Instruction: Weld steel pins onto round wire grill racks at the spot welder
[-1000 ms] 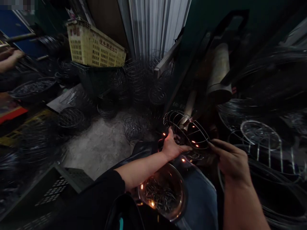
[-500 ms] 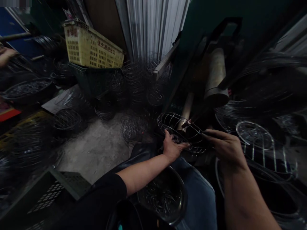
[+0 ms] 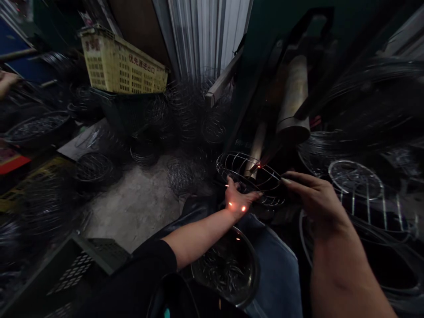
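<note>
A round wire basket point(image 3: 232, 155) is held tilted in front of me, under the large metal cylinder of a machine. My left hand point(image 3: 236, 198) grips its near side from below, thumb and fingers around the wires. At the basket's right rim, my right hand point(image 3: 308, 187) is closed in a pinch; any small piece between its fingertips is too dark to make out. A lower metal rod point(image 3: 252, 165) reaches inside the basket, and an orange spot glows where its tip meets the wire. Bright sparks fly over my left wrist.
A metal bowl point(image 3: 253, 282) of small metal pieces rests by my lap. More wire baskets point(image 3: 356, 179) stack at right. Beyond the floor point(image 3: 132, 207) sit a yellow crate point(image 3: 126, 66) and wire piles. A green crate point(image 3: 109, 254) stands lower left; another person's hand point(image 3: 7, 83) shows far left.
An orange glow has appeared at the rod tip, with sparks now over my left wrist and the bowl. Both hands keep their hold on the basket, nearly still.
</note>
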`<action>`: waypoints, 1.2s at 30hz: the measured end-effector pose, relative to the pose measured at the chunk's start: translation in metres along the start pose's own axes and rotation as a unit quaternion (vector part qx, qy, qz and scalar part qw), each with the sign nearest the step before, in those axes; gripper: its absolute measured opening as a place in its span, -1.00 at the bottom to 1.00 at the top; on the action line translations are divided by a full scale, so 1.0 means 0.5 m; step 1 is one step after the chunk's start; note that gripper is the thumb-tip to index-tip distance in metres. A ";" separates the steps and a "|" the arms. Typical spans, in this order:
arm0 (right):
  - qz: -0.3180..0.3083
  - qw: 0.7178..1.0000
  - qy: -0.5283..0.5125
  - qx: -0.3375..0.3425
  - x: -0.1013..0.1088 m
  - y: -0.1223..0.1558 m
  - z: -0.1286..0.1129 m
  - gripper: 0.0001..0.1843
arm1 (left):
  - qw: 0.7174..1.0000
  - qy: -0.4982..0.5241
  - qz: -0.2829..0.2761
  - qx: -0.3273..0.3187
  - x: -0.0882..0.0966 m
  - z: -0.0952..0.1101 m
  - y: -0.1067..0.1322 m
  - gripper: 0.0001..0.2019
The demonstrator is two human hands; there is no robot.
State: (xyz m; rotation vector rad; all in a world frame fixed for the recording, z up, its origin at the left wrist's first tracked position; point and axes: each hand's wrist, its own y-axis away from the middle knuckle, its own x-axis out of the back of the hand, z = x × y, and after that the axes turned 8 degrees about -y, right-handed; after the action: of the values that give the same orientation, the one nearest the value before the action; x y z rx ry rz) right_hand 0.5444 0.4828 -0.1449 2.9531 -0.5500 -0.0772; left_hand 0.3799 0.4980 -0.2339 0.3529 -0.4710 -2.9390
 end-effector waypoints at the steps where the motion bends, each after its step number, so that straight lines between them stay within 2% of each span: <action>1: -0.008 1.000 0.004 -0.019 0.012 0.004 0.005 -0.44 | 1.000 -0.007 -0.003 -0.003 0.002 0.001 -0.001 0.06; 4: -0.012 0.998 0.006 -0.054 0.034 0.022 0.019 -0.40 | 0.999 -0.012 -0.040 -0.011 0.011 0.010 0.001 -0.04; 8: 0.004 1.000 0.025 0.012 0.012 0.040 0.017 -0.47 | 0.993 0.080 -0.090 0.007 0.020 0.033 0.012 -0.21; 11: -0.004 0.999 0.035 0.035 -0.015 0.031 0.005 -0.51 | 0.988 0.125 -0.087 0.031 0.019 0.056 0.016 -0.27; 15: -0.012 0.998 0.046 0.044 -0.030 0.003 0.001 -0.51 | 0.989 0.124 -0.064 0.053 0.015 0.075 0.011 -0.35; 18: -0.005 0.998 0.052 0.037 -0.036 -0.007 -0.003 -0.49 | 0.990 0.118 -0.055 0.062 0.013 0.071 0.006 -0.38; 22: 0.021 0.998 0.045 0.023 -0.044 0.005 -0.020 -0.50 | 0.986 0.123 -0.081 0.072 0.008 0.059 0.001 -0.37; 27: 0.017 0.999 0.026 -0.021 -0.014 0.034 -0.032 -0.51 | 0.985 0.126 -0.086 0.085 0.006 0.060 0.001 -0.35; 30: 0.050 0.997 0.015 -0.053 0.001 0.049 -0.033 -0.55 | 0.982 0.134 -0.096 0.091 0.008 0.063 0.004 -0.40; 33: 0.063 0.998 0.012 -0.030 -0.008 0.053 -0.040 -0.58 | 0.974 0.147 -0.114 0.126 0.011 0.065 0.007 -0.47; 36: 0.041 0.999 0.017 -0.021 -0.027 0.041 -0.048 -0.59 | 0.966 0.164 -0.127 0.154 0.015 0.069 0.006 -0.54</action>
State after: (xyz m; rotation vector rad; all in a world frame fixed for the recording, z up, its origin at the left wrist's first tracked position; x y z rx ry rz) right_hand 0.5265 0.4719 -0.1179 2.8818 -0.6572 -0.0291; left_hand 0.3644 0.5040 -0.2028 0.9881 -0.8901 -2.9483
